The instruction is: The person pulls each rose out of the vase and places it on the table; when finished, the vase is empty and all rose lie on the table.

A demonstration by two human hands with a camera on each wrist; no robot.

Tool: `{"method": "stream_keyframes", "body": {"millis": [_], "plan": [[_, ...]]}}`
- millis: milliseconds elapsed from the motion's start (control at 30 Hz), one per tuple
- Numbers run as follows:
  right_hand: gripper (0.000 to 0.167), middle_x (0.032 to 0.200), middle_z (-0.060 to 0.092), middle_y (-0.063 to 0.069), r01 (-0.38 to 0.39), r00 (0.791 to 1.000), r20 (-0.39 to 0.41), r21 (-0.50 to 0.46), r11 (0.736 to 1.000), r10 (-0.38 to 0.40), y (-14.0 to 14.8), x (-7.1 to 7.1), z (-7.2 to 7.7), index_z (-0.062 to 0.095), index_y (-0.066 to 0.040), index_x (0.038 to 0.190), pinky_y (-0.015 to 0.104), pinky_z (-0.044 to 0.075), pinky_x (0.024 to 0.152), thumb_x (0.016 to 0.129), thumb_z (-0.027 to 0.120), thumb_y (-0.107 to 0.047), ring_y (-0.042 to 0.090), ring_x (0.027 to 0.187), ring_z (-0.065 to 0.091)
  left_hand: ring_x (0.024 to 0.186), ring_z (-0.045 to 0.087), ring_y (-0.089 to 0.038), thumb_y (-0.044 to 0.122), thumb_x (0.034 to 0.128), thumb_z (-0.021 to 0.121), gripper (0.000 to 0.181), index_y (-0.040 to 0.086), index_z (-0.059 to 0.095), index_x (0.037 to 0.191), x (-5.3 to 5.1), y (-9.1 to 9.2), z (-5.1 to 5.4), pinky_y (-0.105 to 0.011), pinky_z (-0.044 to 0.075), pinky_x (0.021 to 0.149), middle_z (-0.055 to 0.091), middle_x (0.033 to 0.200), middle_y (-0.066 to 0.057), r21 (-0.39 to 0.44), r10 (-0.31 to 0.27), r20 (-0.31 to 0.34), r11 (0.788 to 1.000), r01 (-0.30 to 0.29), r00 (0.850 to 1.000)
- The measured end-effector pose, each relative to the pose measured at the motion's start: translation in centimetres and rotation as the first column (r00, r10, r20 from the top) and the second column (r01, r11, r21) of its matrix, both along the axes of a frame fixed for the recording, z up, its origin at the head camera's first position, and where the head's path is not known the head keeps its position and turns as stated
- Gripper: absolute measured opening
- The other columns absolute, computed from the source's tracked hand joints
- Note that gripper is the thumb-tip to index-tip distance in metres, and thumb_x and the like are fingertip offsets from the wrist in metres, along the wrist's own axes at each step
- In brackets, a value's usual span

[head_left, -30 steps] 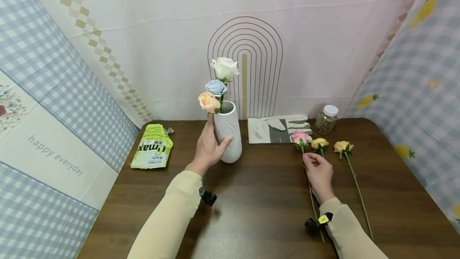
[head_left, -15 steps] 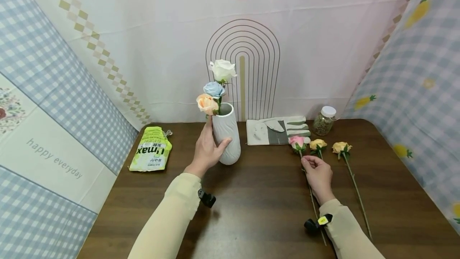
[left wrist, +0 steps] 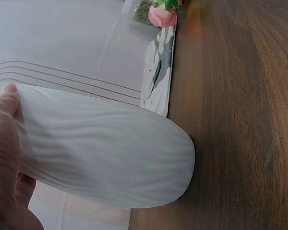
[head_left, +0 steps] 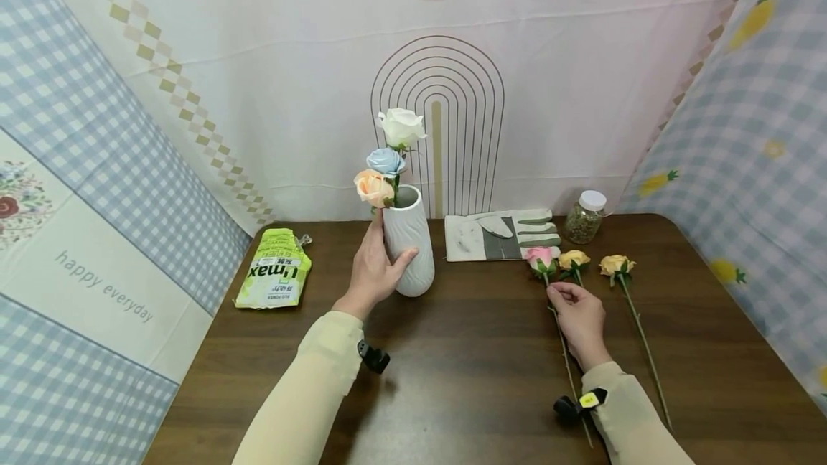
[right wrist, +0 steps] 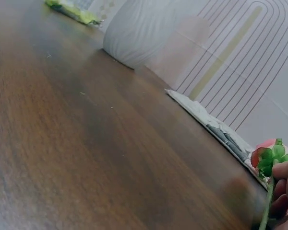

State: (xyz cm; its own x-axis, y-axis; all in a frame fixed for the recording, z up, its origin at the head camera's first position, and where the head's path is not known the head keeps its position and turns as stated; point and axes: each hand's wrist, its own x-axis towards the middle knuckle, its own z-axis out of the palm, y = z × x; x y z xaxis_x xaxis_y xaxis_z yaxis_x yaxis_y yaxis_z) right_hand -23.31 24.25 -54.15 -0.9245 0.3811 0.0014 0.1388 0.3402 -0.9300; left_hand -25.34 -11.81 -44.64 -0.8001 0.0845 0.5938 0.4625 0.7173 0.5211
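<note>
My left hand (head_left: 375, 264) holds a white ridged vase (head_left: 410, 250) by its side, thumb across the front; the fingers behind it are hidden. Out of the vase mouth rise a white rose (head_left: 402, 126), a blue rose (head_left: 385, 161) and a peach rose (head_left: 373, 187). Over on the right, my right hand (head_left: 581, 318) pinches the stem of a pink rose (head_left: 540, 258) just below its bloom, between thumb and fingers. That bloom and green sepals (right wrist: 273, 155) show close up in the right wrist view. Two yellow roses (head_left: 573, 259) (head_left: 617, 265) lie beside it.
At the table's back edge lie white-and-grey gloves (head_left: 500, 235), by a lidded jar (head_left: 585, 217) of dried green bits. A lime-green packet (head_left: 274, 269) lies on the left. Patterned cloths hang behind and at both sides of the brown table (head_left: 452, 379).
The pink rose, with my right hand on its stem, has shifted slightly toward me and to the right. My left hand and the vase stay in place.
</note>
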Motion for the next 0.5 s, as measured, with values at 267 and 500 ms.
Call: {"method": "stream_keyframes", "body": {"millis": [267,500], "plan": [[0.028,0.089,0.067,-0.003,-0.003,1.000,-0.001,-0.023,1.000,0.003,0.65,0.29,0.26,0.073,-0.007,0.107,0.017,0.048,0.059,0.089,0.069,-0.028,0.006,0.078,0.058,0.135,0.037,-0.030,0.038,0.0849,0.072,0.097,0.002,0.013,0.153,-0.05,0.05,0.07,-0.046,0.035,0.106,0.032,0.150,-0.021,-0.006,0.004,0.003,1.000,-0.004,1.000],[0.030,0.087,0.067,-0.007,-0.027,1.000,0.000,-0.062,0.998,0.027,0.99,0.29,0.06,0.072,-0.004,0.107,0.017,0.048,0.059,0.088,0.071,-0.028,0.005,0.077,0.057,0.134,0.038,-0.031,0.038,0.0848,0.073,0.098,0.002,0.012,0.153,0.02,0.03,0.03,-0.047,0.036,0.105,0.032,0.150,-0.021,-0.007,0.006,-0.003,1.000,-0.006,1.000]]}}
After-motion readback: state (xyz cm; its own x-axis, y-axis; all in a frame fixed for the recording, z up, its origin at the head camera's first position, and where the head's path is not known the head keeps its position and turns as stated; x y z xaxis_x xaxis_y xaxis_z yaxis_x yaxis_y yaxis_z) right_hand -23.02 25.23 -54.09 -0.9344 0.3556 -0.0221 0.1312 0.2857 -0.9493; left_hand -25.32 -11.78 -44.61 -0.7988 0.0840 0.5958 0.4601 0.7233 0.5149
